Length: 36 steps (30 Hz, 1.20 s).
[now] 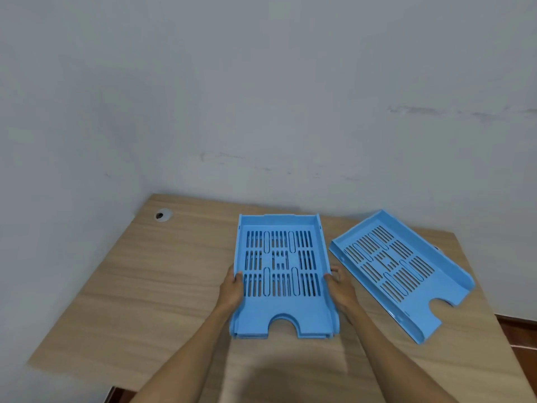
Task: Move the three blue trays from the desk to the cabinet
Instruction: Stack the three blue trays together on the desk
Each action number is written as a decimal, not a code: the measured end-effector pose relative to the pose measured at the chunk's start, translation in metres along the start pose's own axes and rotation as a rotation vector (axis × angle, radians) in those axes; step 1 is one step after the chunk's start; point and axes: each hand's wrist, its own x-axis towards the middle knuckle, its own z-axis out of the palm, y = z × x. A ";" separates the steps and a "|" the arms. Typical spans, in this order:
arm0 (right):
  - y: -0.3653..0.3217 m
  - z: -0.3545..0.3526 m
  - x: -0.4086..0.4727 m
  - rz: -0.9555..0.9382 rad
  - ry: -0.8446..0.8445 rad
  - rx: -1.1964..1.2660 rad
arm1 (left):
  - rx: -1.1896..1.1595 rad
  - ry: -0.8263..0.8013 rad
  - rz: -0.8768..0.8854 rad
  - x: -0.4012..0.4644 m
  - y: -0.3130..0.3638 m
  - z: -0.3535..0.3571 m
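A blue slotted tray (280, 308) sits in the middle of the wooden desk (145, 286), nested on another blue tray whose edge shows beneath its front. My left hand (232, 289) grips the stack's left side wall. My right hand (341, 289) grips its right side wall. A third blue tray (418, 303) lies on its own to the right, turned at an angle, untouched. The cabinet is not in view.
The desk stands in a corner, with grey walls behind and to the left. A round cable hole (162, 215) is at the desk's back left. Dark floor (520, 330) shows past the desk's right edge.
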 end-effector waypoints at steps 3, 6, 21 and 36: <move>-0.001 0.000 0.001 -0.020 -0.011 -0.025 | 0.049 -0.001 0.024 0.003 0.008 -0.001; 0.000 0.006 0.004 -0.019 -0.024 -0.056 | 0.056 -0.022 0.033 0.016 0.011 -0.004; -0.038 -0.102 0.016 -0.038 0.085 -0.178 | 0.252 -0.033 0.276 0.017 0.108 0.034; 0.042 -0.288 0.143 -0.111 0.105 -0.303 | -0.215 0.024 0.076 -0.046 0.128 0.303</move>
